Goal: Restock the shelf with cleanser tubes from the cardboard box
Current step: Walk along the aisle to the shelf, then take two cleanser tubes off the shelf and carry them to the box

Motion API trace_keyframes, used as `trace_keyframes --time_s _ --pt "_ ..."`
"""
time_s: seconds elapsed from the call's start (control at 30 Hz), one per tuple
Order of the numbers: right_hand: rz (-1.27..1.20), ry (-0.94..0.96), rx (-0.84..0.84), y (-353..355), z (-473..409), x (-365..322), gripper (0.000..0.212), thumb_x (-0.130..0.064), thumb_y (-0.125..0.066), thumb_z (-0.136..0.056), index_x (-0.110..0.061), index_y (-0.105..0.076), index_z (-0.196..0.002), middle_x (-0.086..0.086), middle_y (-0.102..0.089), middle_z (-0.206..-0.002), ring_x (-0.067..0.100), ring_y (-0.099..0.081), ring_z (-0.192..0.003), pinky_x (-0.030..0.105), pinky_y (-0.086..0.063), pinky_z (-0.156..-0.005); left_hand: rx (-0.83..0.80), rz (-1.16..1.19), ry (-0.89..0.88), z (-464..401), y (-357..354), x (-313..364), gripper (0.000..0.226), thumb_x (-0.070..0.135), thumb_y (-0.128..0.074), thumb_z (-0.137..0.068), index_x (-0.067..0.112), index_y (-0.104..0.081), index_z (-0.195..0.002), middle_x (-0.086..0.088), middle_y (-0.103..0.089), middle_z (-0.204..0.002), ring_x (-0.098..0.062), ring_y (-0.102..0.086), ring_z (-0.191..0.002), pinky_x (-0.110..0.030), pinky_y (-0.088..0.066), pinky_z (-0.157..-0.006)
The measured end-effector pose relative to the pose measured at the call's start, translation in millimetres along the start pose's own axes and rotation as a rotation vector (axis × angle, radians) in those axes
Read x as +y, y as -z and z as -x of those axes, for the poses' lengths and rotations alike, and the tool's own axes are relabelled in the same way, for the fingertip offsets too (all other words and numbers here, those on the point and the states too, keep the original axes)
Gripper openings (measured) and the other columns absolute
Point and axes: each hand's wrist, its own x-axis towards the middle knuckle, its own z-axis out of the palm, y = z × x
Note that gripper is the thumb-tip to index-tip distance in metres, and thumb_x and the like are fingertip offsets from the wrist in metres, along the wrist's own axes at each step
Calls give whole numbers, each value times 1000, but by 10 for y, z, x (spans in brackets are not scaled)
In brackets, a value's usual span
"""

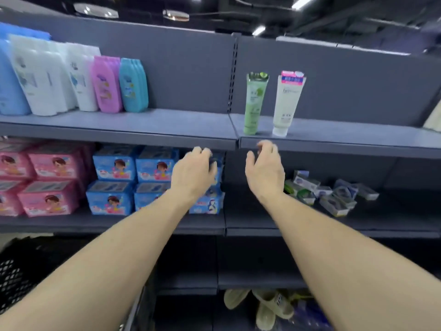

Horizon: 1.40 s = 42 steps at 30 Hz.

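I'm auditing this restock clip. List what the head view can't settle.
- Cardboard box: out of frame.
- Left hand: fingers curl over something dark, blurred; cannot identify it.
- Green tube and white tube: label print too small.
- Small boxes on the lower shelf: blurred, contents unreadable.

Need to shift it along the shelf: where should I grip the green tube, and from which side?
Grip the green tube round its mid-body, coming from the front. It stands on its cap, and the white tube is close on its right, so pinch front-to-back, not sideways.

Pouches [71,80] upper left, pink packs [45,180], blue packs [133,177], slippers [265,306]
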Motion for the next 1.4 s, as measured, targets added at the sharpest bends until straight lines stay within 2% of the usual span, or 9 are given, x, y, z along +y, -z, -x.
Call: trace_keyframes --time_s 0.07,0.17,0.3,0.43,0.6,0.73,0.9,1.13,1.4 --pt "8 -33 35 151 -363 -12 32 -30 -46 -102 -13 -47 -129 5 -52 -125 25 -51 -114 31 -35 -78 81 76 1 -295 92 180 30 37 -47 -98 15 -60 -115 -3 -60 -110 -26 -61 -96 -38 -48 -71" --pt "3 -76 64 270 -745 57 34 -29 -46 -102 -11 -45 -130 6 -51 -127 26 -50 -115 31 -35 -76 125 92 -10 -624 108 434 33 36 -45 -99 15 -58 -122 -3 -59 -114 -24 -59 -97 -34 -44 -66" --pt "4 -82 121 242 -1046 228 35 -30 -53 -98 -10 -45 -125 7 -48 -124 27 -52 -110 37 -46 -78 134 56 18 -925 9 659 36 39 -46 -98 14 -54 -122 -6 -60 -115 -26 -58 -99 -37 -46 -72" --pt "-21 -118 208 178 -1326 404 52 -33 -61 -92 -10 -39 -133 8 -42 -131 26 -50 -113 37 -50 -83 107 78 130 -1151 -158 838 45 45 -50 -96 13 -46 -128 -7 -57 -119 -29 -59 -99 -38 -45 -75" --pt "-86 -146 109 83 -1620 621 85 -37 -71 -84 -9 -23 -148 10 -38 -141 28 -44 -124 43 -49 -93 67 185 254 -1432 -350 1081 76 48 -60 -89 13 -27 -148 -9 -53 -132 -30 -57 -113 -41 -48 -84" --pt "-178 -113 44 35 -1718 687 77 -38 -71 -84 -14 -28 -143 4 -49 -129 27 -56 -112 43 -53 -81 92 346 313 -1590 -446 1209 94 43 -71 -83 15 -15 -153 -4 -52 -134 -26 -58 -115 -40 -50 -82" --pt "-189 -82 8 38 -1740 749 76 -41 -70 -85 -18 -27 -143 1 -52 -126 24 -59 -107 41 -54 -78 154 398 333 -1662 -529 1289 84 28 -74 -83 14 -23 -148 -5 -59 -123 -26 -61 -106 -41 -53 -80" --pt "-169 -92 1 158 -1658 776 77 -42 -68 -87 -18 -26 -147 -1 -51 -130 21 -60 -105 33 -46 -72 137 406 307 -1554 -488 1291 55 28 -70 -87 13 -38 -129 -5 -60 -120 -27 -62 -104 -34 -47 -73" --pt "-128 -132 107 391 -1334 730 74 -43 -66 -87 -20 -27 -146 -3 -50 -132 19 -60 -106 35 -50 -76 130 396 174 -1307 -348 1365 71 30 -68 -88 15 -29 -145 -2 -61 -120 -26 -63 -102 -35 -47 -73"
